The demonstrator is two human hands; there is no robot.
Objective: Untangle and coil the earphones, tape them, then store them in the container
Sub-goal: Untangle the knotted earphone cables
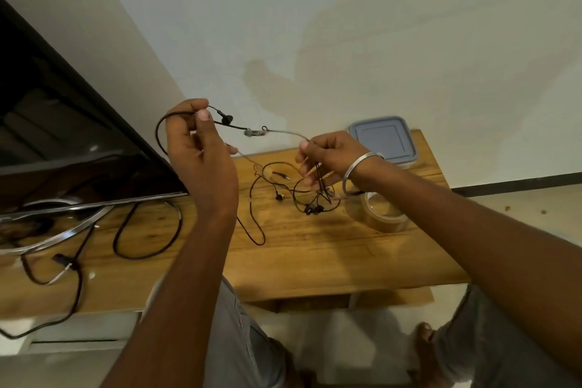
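Our left hand [199,153] pinches the thin black earphones [253,133] cable near an earbud. Our right hand [332,157] pinches it too, and the tangle hangs down to the wooden table [315,257]. Behind the right hand sits a square container [382,139], its grey-blue lid on, contents unseen. A clear tape roll [382,216] lies below the wrist.

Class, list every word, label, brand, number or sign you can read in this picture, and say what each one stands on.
None can be read.
The container lid, the tape roll and the dark television screen show no print.
The earphones, pinched by the left hand and the right hand, are too small and blurred to show any mark.
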